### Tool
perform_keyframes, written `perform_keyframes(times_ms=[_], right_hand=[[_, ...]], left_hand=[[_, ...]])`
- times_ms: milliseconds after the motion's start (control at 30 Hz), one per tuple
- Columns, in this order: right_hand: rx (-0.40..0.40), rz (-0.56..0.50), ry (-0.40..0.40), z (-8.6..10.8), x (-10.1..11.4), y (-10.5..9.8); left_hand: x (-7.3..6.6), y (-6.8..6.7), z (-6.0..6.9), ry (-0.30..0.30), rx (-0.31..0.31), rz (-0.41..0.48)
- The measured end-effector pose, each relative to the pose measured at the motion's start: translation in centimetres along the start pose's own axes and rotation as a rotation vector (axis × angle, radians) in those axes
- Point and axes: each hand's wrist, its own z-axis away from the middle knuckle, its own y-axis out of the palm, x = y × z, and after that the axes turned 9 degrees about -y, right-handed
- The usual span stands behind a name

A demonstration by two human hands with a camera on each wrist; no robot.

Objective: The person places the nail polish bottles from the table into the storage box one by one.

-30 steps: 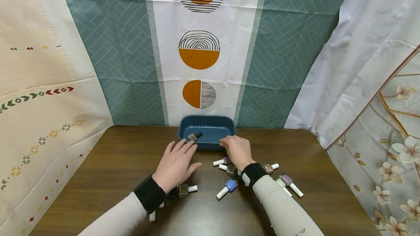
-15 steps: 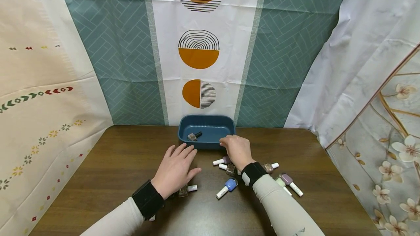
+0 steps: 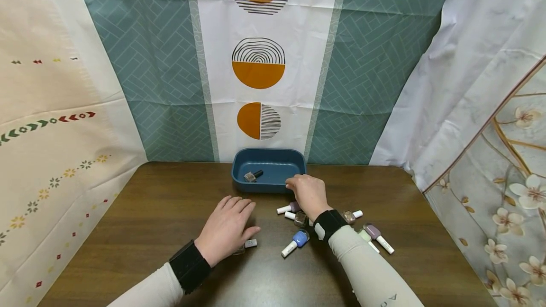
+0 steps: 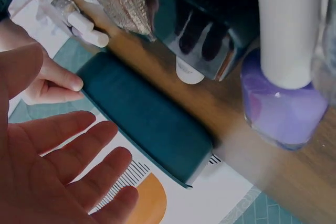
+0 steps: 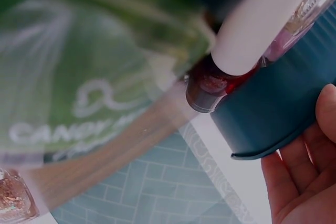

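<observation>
A blue tray (image 3: 268, 187) stands at the back middle of the table, with a glitter nail polish bottle (image 3: 250, 176) with a black cap lying inside it. My right hand (image 3: 308, 195) grips the tray's right front corner, thumb and fingers on the rim; the left wrist view shows this pinch too. Fingers spread, my left hand (image 3: 228, 229) is held over the table in front of the tray and holds nothing. Beneath it, a nail polish bottle (image 3: 250, 243) is partly covered. A purple nail polish bottle (image 4: 283, 103) and a dark one (image 4: 194, 19) show close up in the left wrist view.
By my right wrist lie several bottles, among them a blue nail polish (image 3: 300, 239), a dark glitter one (image 3: 300, 219) and a mauve one (image 3: 372, 231). A green bottle (image 5: 105, 77) looms blurred in the right wrist view. Patterned cloth hangs behind the table.
My left hand has drawn back a little from the tray toward the table's front, covering more of the bottles beneath it. The right hand has stayed on the tray's corner.
</observation>
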Motion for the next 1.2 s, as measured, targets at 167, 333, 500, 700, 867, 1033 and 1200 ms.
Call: perform_keyframes(times_ms=[167, 333, 500, 700, 867, 1033, 1200], right_hand=[[-0.005, 0.006, -0.003, 0.0, -0.1, 0.1], [-0.013, 0.002, -0.006, 0.1, -0.1, 0.1], [-0.013, -0.010, -0.005, 0.1, -0.1, 0.0], [-0.013, -0.011, -0.005, 0.1, -0.2, 0.2], [-0.015, -0.007, -0.006, 0.1, -0.2, 0.3], [-0.022, -0.017, -0.011, 0.0, -0.2, 0.2], [-0.023, -0.016, -0.010, 0.0, -0.1, 0.1]], left_hand=[[-0.2, 0.2, 0.4, 0.021, 0.015, 0.027], [-0.5, 0.4, 0.8, 0.054, -0.003, 0.008], [-0.8, 0.5, 1.1, 0.070, 0.004, -0.005], [-1.0, 0.8, 1.2, 0.065, 0.069, -0.020], [-1.1, 1.0, 1.3, 0.091, 0.084, -0.041], [-1.3, 1.1, 1.5, 0.118, 0.074, -0.042], [-1.5, 1.1, 1.5, 0.126, 0.084, -0.056]])
